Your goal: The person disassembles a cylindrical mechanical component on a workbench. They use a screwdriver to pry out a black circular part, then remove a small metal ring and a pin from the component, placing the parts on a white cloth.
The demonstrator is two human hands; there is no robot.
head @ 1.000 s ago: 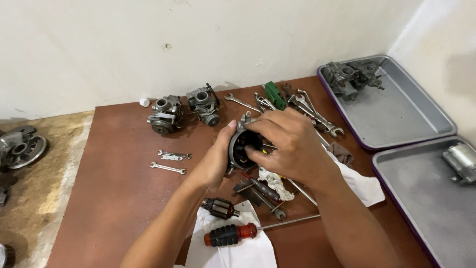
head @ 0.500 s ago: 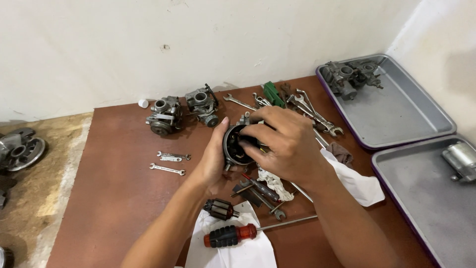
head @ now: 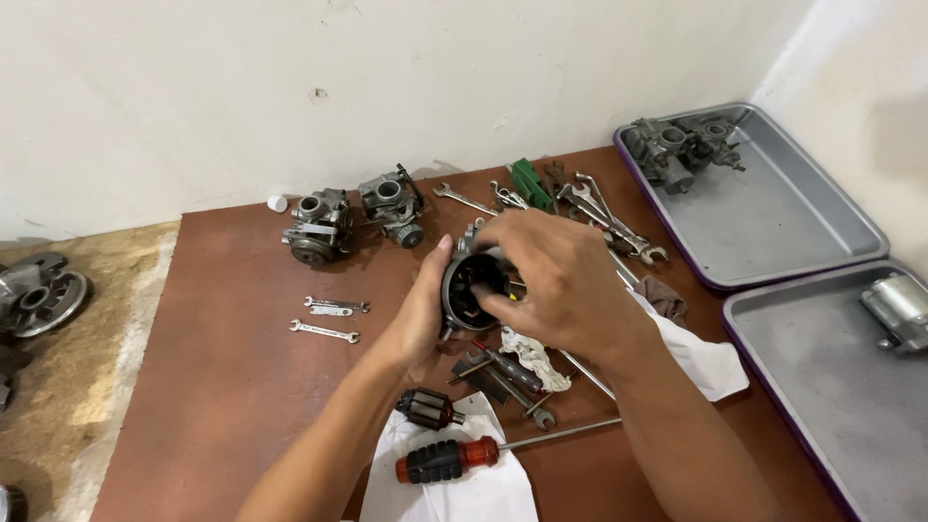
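The left hand [head: 418,314] cups a round dark metal motor housing [head: 474,288] from the side, thumb up along its rim, while the right hand [head: 556,280] closes over its open face, fingertips [head: 486,303] pressing into the cavity. The housing sits between both palms, lifted above the brown table [head: 213,387]. Just below the hands lie a small copper-wound armature [head: 428,408] and a screwdriver with a black and red handle [head: 452,458], both on a white cloth [head: 454,493]. Left of the left hand lie two small flat spanners [head: 329,319]. Beyond the hands stand two grey carburettors [head: 353,217]. Far right of the right hand sits a grey metal tray [head: 773,222].
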